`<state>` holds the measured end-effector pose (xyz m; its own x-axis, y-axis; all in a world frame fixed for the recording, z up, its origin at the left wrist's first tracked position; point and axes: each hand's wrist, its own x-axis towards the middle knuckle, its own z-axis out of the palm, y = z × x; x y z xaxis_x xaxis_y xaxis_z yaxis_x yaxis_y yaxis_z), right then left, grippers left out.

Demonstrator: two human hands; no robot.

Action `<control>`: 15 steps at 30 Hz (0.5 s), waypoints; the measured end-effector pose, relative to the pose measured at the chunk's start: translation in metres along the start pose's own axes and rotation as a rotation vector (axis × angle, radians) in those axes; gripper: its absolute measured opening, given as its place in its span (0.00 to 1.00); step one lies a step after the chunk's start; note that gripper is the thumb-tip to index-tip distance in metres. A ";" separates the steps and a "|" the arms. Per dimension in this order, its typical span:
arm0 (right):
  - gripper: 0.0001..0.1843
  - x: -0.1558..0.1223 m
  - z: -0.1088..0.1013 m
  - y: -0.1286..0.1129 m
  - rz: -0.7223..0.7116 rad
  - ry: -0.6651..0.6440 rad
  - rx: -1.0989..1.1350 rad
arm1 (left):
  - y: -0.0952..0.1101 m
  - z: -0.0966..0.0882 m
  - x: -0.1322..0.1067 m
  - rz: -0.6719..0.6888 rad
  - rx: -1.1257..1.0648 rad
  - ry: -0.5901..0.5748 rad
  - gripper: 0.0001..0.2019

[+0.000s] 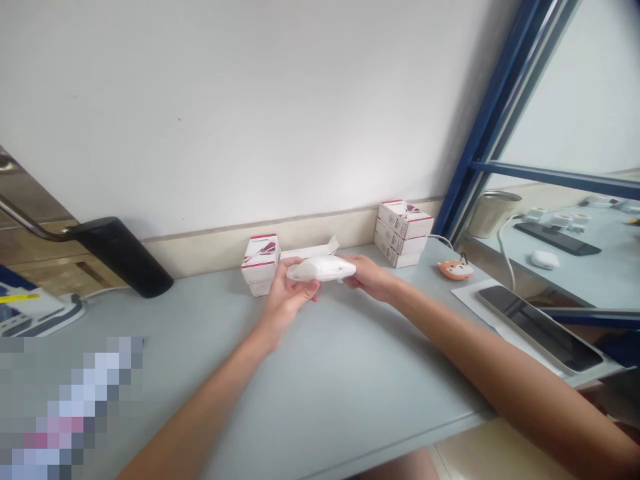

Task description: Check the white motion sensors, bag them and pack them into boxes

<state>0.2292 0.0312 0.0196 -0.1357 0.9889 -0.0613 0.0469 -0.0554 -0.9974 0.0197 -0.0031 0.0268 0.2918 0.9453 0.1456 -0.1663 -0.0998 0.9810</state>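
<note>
White plastic-wrapped packet (pixel 321 269) is being held just above the counter (pixel 320 360), between both hands. Left hand (pixel 289 292) is closing its grip around the packet's left end, fingers curling underneath. Right hand (pixel 367 277) is holding the right end in a narrow grip. Just behind, a short stack of white red-trimmed boxes (pixel 260 264) is standing by the wall skirting (pixel 210 250). A taller stack (pixel 403 233) is sitting rightward, near an orange fox-shaped charm (pixel 455 269) and a smartphone (pixel 540 330).

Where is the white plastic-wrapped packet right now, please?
In the head view, the white plastic-wrapped packet is held between the left hand and right hand, beside a stack of white-and-red boxes.
</note>
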 end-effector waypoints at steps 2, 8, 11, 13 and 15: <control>0.23 -0.001 0.004 0.001 -0.009 0.027 0.007 | -0.002 0.002 0.001 0.057 0.084 0.106 0.23; 0.28 -0.004 0.013 0.001 -0.283 0.337 -0.219 | -0.001 0.004 0.004 -0.187 -0.069 0.140 0.27; 0.28 -0.009 0.014 0.002 -0.493 0.445 -0.442 | -0.002 0.002 0.006 -0.470 -0.232 0.102 0.25; 0.27 -0.014 0.013 0.002 -0.598 0.461 -0.564 | -0.002 -0.001 0.007 -0.591 -0.302 0.085 0.23; 0.26 -0.018 0.013 0.001 -0.698 0.432 -0.691 | -0.002 -0.004 0.008 -0.633 -0.334 0.085 0.21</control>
<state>0.2190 0.0119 0.0195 0.0058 0.7442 0.6679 0.6625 0.4975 -0.5600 0.0188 0.0060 0.0258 0.3552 0.8127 -0.4619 -0.2724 0.5627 0.7805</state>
